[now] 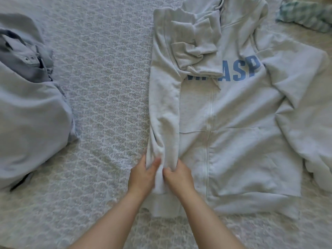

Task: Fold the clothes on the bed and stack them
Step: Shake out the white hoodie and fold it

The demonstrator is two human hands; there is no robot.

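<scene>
A light grey zip hoodie with blue letters lies face up on the bed. Its left side is folded inward, and that sleeve is doubled back across the chest. The other sleeve spreads out to the right. My left hand and my right hand sit side by side on the folded left edge near the hem. Both pinch the fabric there between thumb and fingers.
A stack of folded grey and pale blue garments sits at the left. A crumpled green-and-white checked cloth lies at the far right. The patterned bedspread shows between the stack and the hoodie.
</scene>
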